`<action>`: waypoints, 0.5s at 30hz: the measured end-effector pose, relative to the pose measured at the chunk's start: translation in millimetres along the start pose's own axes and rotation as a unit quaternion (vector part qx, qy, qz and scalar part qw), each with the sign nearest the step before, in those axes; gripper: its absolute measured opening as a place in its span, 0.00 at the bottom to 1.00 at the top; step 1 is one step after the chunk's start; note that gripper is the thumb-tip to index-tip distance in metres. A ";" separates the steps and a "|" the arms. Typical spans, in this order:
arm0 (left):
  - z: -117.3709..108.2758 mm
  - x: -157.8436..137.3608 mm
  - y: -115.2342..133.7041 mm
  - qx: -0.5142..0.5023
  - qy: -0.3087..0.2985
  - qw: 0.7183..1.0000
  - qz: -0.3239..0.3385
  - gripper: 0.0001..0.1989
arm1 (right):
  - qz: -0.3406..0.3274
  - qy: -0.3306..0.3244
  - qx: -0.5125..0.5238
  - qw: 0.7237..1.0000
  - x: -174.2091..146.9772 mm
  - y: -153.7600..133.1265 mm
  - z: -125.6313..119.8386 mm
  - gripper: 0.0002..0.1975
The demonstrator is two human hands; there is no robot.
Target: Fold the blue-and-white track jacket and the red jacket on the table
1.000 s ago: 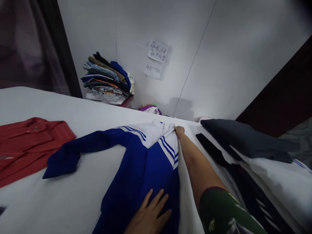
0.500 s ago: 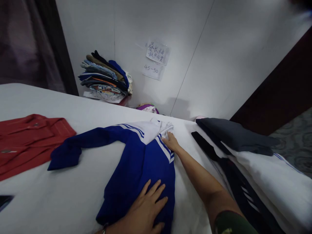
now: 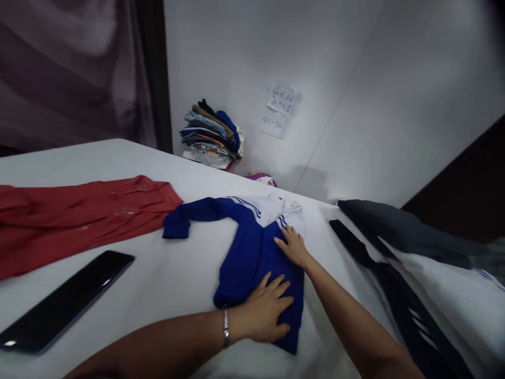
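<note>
A blue and white jacket (image 3: 248, 252) with striped shoulders lies on the white table (image 3: 165, 295). One sleeve stretches out to the left; the other sleeve does not show, and the right side looks folded in. My left hand (image 3: 268, 310), with a silver band at the wrist, rests flat on the lower body of the jacket, fingers spread. Farther up, my right hand (image 3: 292, 246) lies on the jacket's right side just below the stripes, its fingers apart.
A red garment (image 3: 90, 210) lies at the left, its end close to the blue cuff. In front of it is a black phone (image 3: 67, 300). Dark and white clothes (image 3: 410, 226) lie along the right. A folded clothes stack (image 3: 211, 134) stands beyond the table, near paper signs (image 3: 282, 100).
My right hand has slid from the collar area down onto the jacket's right side. The left hand stays on the lower body. The view has turned left, bringing the whole phone into sight.
</note>
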State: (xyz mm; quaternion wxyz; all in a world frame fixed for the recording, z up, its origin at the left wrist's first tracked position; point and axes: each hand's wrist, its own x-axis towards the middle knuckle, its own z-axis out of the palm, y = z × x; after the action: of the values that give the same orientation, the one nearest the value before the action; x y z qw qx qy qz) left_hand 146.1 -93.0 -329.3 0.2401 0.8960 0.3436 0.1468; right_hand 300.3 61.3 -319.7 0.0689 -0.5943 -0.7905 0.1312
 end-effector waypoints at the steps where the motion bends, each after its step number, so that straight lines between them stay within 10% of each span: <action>1: -0.1 0.1 -0.1 0.001 0.000 1.000 0.003 0.30 | -0.010 -0.006 -0.003 1.000 -10.8 -2.9 8.3 0.33; 10: 1.6 0.4 7.5 -0.009 0.019 1.000 0.008 0.31 | -0.047 0.078 -0.086 0.992 -30.3 6.0 51.2 0.29; 15: -60.1 1.3 -21.7 -0.043 0.149 0.987 -0.032 0.20 | -0.057 0.075 -0.087 0.992 -28.3 13.6 54.8 0.28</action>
State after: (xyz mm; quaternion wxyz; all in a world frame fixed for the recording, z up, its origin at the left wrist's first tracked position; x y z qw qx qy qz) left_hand 109.5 -58.2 -290.1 0.2295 0.8414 0.3976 0.2851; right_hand 306.3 30.9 -374.7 0.0835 -0.5601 -0.8241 0.0124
